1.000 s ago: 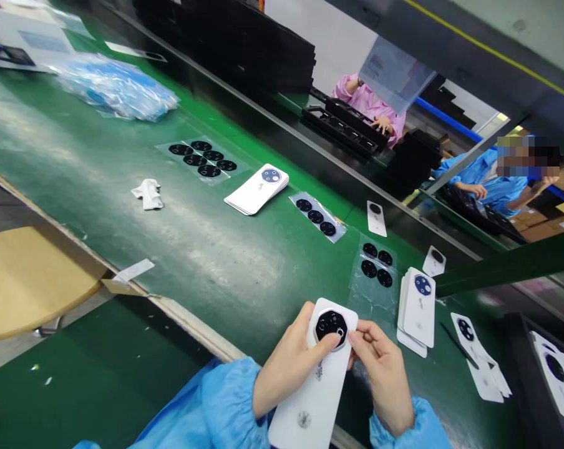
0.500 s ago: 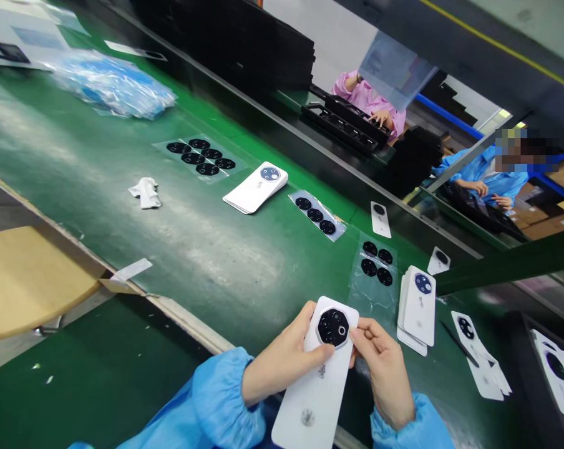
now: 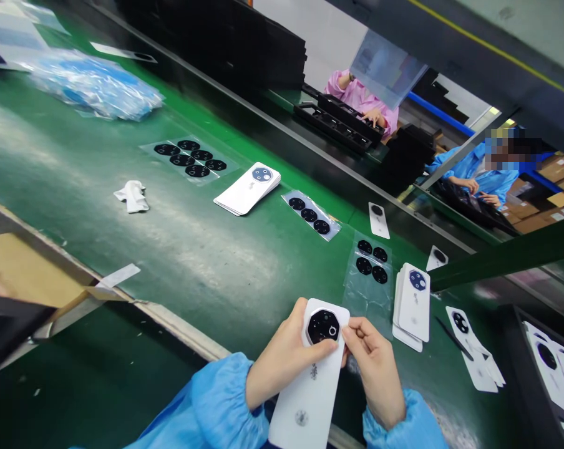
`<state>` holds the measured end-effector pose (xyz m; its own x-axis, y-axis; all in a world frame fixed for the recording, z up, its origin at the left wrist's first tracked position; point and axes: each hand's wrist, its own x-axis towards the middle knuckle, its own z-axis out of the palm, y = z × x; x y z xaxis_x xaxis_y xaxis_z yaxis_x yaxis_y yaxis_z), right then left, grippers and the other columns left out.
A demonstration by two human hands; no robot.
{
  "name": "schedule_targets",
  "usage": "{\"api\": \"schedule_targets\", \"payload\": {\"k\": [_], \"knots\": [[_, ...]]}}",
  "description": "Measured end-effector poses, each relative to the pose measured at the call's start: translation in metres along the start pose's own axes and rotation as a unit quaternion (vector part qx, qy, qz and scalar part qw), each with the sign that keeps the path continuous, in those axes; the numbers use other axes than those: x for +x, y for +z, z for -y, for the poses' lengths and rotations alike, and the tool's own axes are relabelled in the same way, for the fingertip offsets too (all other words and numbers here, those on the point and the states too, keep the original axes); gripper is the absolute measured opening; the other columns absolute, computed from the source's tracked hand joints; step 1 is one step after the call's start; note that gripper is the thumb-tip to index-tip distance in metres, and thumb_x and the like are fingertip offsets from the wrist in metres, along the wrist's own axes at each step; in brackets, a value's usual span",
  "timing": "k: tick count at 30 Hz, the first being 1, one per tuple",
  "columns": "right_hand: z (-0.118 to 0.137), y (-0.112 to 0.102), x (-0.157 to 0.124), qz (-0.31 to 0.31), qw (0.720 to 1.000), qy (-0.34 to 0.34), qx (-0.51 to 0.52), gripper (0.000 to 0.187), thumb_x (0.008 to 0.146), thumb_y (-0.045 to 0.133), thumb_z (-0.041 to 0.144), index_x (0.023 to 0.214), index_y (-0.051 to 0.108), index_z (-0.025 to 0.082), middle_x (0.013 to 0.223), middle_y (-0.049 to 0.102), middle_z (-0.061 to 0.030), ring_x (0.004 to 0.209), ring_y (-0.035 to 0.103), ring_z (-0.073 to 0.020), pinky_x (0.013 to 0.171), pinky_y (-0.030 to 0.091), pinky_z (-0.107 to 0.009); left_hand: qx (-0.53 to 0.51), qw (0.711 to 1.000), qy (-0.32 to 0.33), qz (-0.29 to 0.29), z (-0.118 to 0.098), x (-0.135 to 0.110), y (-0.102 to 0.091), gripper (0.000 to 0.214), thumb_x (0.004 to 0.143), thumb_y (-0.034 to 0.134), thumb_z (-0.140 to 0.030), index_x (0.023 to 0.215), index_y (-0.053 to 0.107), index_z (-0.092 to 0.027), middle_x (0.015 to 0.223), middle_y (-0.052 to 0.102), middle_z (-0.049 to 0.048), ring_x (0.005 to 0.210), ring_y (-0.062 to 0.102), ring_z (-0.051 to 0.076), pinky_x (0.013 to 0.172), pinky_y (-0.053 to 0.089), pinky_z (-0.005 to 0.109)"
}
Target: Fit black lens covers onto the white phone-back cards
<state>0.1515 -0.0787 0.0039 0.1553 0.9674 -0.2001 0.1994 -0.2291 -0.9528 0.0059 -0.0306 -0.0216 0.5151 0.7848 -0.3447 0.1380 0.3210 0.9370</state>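
A white phone back cover (image 3: 305, 399) is held tilted at the table's front edge. On its upper end sits a black octagonal camera lens plate (image 3: 323, 325) with a silver rim. My left hand (image 3: 282, 358) grips the cover from the left, its thumb lying over the plate's lower edge. At the cover's right edge, beside the plate, my right hand (image 3: 375, 368) pinches with thumb and forefinger; the other fingertips are partly hidden. To the right lies a stack of white covers (image 3: 415, 305). Behind my hands is a clear film sheet (image 3: 369, 299) with black lens plates.
Dark tweezers (image 3: 454, 338) lie by loose white covers (image 3: 473, 355). A black tray (image 3: 520, 374) holds more covers at right. Farther left are another cover stack (image 3: 244, 190), lens sheets, crumpled tissue (image 3: 133, 196) and plastic bags (image 3: 95, 84). A green post (image 3: 516, 255) slants in; two co-workers sit opposite.
The view has shifted a little, so things on the table appear slightly farther left. My left thumb lies farther across the lens plate's lower edge. A blurred dark shape has appeared at the lower left.
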Motion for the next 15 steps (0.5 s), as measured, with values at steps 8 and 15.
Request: {"api": "schedule_targets", "payload": {"k": [8,15], "knots": [[-0.009,0.001,0.006,0.049,0.995,0.069,0.047,0.052,0.077,0.056,0.058,0.081,0.042,0.008,0.061,0.042,0.0001,0.047,0.042,-0.0056,0.047,0.032,-0.019,-0.003,0.994,0.047,0.095,-0.001,-0.004,-0.010,0.044,0.081,0.053,-0.043,0.102,0.032,-0.011,0.085,0.050,0.0011,0.066,0.052,0.005,0.053,0.045,0.014],[-0.014,0.005,0.006,0.021,0.997,0.052,0.055,0.052,0.078,0.054,0.060,0.077,0.041,0.010,0.058,0.040,0.0006,0.047,0.039,-0.0059,0.045,0.031,-0.019,-0.046,0.981,0.024,0.188,-0.011,0.003,-0.025,0.046,0.085,0.045,-0.053,0.103,0.037,-0.011,0.088,0.053,0.0042,0.070,0.052,0.007,0.057,0.043,0.015]]}}
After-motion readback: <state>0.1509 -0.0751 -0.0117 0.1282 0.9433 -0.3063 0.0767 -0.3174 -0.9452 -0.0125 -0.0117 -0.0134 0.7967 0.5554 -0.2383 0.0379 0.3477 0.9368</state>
